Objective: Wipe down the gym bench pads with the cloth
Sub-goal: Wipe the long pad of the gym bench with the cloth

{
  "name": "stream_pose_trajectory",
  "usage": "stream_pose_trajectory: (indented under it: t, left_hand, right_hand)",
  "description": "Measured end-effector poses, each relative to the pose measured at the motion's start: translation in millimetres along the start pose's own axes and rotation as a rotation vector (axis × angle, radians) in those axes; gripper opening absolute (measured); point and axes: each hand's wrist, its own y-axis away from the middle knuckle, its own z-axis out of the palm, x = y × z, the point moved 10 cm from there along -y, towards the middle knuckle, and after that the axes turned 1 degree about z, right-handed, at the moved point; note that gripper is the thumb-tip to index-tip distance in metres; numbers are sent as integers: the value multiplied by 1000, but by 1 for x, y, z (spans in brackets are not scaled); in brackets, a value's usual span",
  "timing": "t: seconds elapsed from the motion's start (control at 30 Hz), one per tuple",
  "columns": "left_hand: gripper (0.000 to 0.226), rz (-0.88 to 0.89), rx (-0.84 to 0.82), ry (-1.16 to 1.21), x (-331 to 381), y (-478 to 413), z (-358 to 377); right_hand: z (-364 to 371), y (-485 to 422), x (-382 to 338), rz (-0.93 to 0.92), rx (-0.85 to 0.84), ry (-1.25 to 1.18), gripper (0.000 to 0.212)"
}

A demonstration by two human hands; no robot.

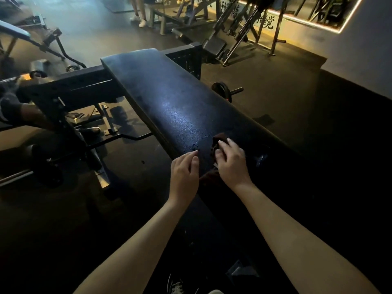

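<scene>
A long black bench pad (pixel 167 98) runs from the lower middle up to the far left, shiny in its middle. A dark reddish cloth (pixel 218 140) lies bunched on the pad near its right edge. My right hand (pixel 232 164) lies on top of the cloth, its fingers curled round the bunched part. My left hand (pixel 184 172) hovers just left of it over the pad, fingers loosely curled, holding nothing. Part of the cloth shows between my two wrists.
A black steel rack frame (pixel 70 90) stands left of the bench, with a barbell (pixel 19 177) low on the floor. A weight plate on a bar (pixel 221 90) lies right of the pad. Another person's legs stand at the far top, among more machines (pixel 233 24).
</scene>
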Motion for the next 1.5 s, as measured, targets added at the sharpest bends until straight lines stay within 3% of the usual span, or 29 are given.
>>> stream_pose_trajectory:
  t: [0.07, 0.13, 0.2, 0.27, 0.43, 0.57, 0.8, 0.93, 1.0, 1.17, 1.33, 1.43, 1.5]
  left_hand:
    - [33, -28, -17, -68, -19, -5, -1]
    - [40, 26, -59, -127, -24, -8, 6]
    - [47, 87, -83, -170, -21, -13, 14]
    - [47, 110, -75, -190, -19, -19, 17]
    - [40, 165, -43, -144, -27, -23, 11]
    - [45, 113, -28, -54, -37, -22, 5]
    - [47, 119, -64, -41, -46, -32, 4]
    - [44, 175, -82, -55, -48, -29, -2]
    - [44, 152, -91, -31, -51, -28, -5]
    - [47, 72, -66, 90, -59, -22, -9]
    - [44, 95, -93, 28, -59, -16, -6]
    - [48, 151, -90, -27, -54, -18, -5]
    - [49, 136, -85, -28, -57, -22, -7]
  right_hand:
    - [34, 2, 0, -14, -201, 132, 56]
    - [51, 6, -2, -121, -263, 264, 54]
    - [46, 0, -2, -206, -200, 288, 42]
    - [34, -20, 9, -211, -111, 330, 43]
    - [15, -67, 45, -6, -20, 341, 49]
    - [27, -52, 18, -108, 37, 254, 38]
    - [71, -5, -45, -348, -143, 124, 39]
    - [52, -70, -16, -183, 21, 180, 41]
    - [65, -75, -13, -137, -10, 232, 42]
    - [85, -23, -47, -301, -97, 166, 40]
    - [78, -5, -49, -472, -104, 253, 39]
    - [51, -43, -18, -240, 73, 345, 38]
    - [52, -48, -12, -113, 82, 348, 42]
